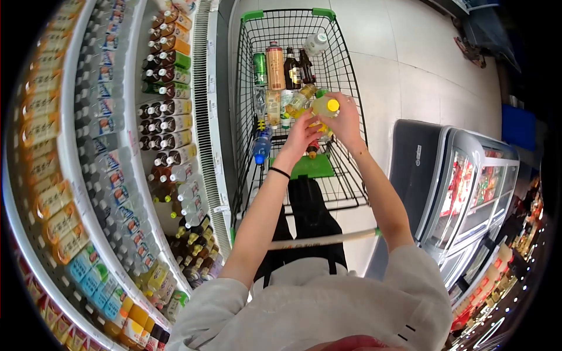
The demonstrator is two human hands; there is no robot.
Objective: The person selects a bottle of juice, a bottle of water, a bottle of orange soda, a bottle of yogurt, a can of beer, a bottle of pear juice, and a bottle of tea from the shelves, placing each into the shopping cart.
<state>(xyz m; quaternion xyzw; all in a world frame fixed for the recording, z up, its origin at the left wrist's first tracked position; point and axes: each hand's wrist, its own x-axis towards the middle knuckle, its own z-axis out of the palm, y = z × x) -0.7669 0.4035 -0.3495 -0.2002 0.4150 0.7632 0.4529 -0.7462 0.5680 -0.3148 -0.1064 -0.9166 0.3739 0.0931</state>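
Note:
Over the shopping cart point(355, 82), both my hands are on a bottle with a yellow cap point(324, 106). My left hand point(301, 137) has its fingers against the bottle's lower left side, and my right hand point(345, 120) wraps its right side near the cap. Beneath them in the cart lie a green can point(260, 69), a tall pinkish bottle point(274, 65), two dark brown bottles point(291, 69), a white-capped bottle point(316, 43) and a blue bottle point(262, 146). A red-capped bottle point(312, 149) lies just below my hands, partly hidden.
Shelves of bottled drinks point(111, 146) curve along the left side. A freezer case point(462, 181) with glass doors stands at the right. The cart's handle point(322, 238) crosses in front of my body. Another person's foot point(470, 52) shows at the upper right.

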